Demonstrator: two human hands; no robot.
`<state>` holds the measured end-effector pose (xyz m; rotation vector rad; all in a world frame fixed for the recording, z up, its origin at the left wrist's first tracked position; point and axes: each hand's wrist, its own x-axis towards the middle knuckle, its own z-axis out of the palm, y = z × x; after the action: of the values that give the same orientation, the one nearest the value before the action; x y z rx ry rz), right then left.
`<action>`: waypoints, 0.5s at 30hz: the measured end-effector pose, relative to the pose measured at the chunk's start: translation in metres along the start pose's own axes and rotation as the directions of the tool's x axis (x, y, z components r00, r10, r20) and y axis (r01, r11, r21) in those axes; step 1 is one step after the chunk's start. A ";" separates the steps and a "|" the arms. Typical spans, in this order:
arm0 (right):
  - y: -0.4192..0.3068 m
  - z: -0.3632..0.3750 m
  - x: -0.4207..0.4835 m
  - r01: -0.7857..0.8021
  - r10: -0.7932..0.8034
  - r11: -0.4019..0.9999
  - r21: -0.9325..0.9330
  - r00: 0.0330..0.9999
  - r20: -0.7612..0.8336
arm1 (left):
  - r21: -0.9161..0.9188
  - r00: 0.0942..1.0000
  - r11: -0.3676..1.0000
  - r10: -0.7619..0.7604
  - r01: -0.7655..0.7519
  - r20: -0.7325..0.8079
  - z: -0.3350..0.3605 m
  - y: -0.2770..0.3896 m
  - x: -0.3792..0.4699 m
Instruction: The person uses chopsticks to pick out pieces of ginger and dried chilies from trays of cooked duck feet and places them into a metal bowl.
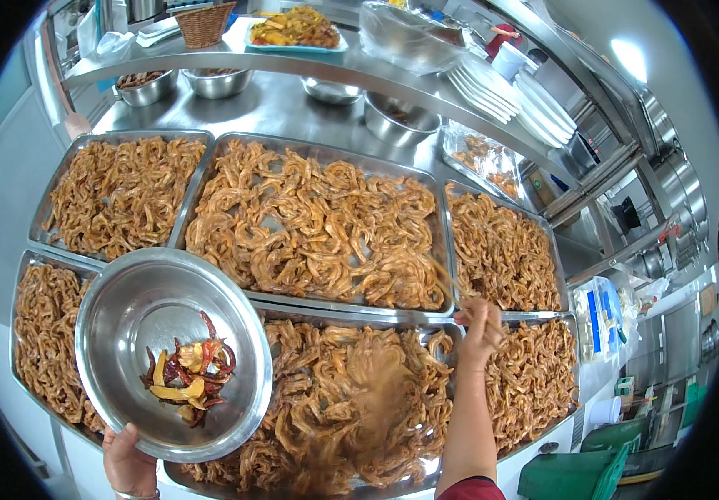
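My left hand (128,459) grips the lower rim of a wide stainless steel bowl (116,325), its thumb over the edge. Dried red chilies (209,375) and yellowish slices (178,392) lie in the bowl, which is held over the trays at the left. My right hand (481,328) is closed around wooden chopsticks (450,281), their tips at the right end of the upper middle tray of brown, glossy cooked meat pieces (328,219). Below it, the lower middle tray holds more such pieces (309,400), partly blurred by a haze.
More filled metal trays stand left (116,194) and right (503,250). Behind are steel bowls (400,125) under a metal shelf (347,65) bearing a wicker basket (204,24), a plate of food (297,30) and stacked white plates (541,109). Green bins (566,475) stand at the lower right.
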<state>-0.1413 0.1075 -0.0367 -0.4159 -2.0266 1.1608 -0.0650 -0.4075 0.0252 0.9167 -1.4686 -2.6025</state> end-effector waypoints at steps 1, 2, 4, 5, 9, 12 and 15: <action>0.001 0.002 -0.008 -0.009 0.012 0.996 -0.092 0.999 0.032 | -0.001 1.000 1.000 -0.013 0.013 -0.002 -0.002 0.002 -0.003; 0.002 0.009 -0.020 -0.007 0.010 0.995 -0.096 0.999 0.031 | -0.003 1.000 1.000 -0.025 0.025 -0.003 -0.005 0.005 -0.005; 0.004 0.021 -0.041 0.145 -0.135 0.969 -0.202 0.989 0.062 | 0.015 0.999 0.999 -0.037 0.037 0.019 -0.009 0.011 -0.010; -0.009 0.033 -0.054 0.122 -0.105 0.965 -0.232 0.991 0.087 | 0.024 0.999 0.999 -0.036 0.035 0.023 -0.013 0.014 -0.013; -0.035 0.047 -0.075 0.255 -0.229 0.957 -0.139 0.957 0.181 | -0.054 0.997 0.998 -0.025 0.029 0.078 -0.033 0.015 -0.018; -0.051 0.040 -0.084 0.245 -0.213 0.964 -0.106 0.945 0.246 | -0.062 0.996 0.998 -0.027 0.032 0.080 -0.043 0.018 -0.027; -0.057 0.015 -0.087 0.022 -0.050 0.992 0.127 0.973 0.224 | -0.098 0.999 0.995 -0.014 0.018 0.048 -0.051 0.024 -0.040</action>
<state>-0.0901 0.0161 -0.0318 -0.1906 -2.1307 1.3552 -0.0128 -0.4487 0.0435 0.8665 -1.3345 -2.6980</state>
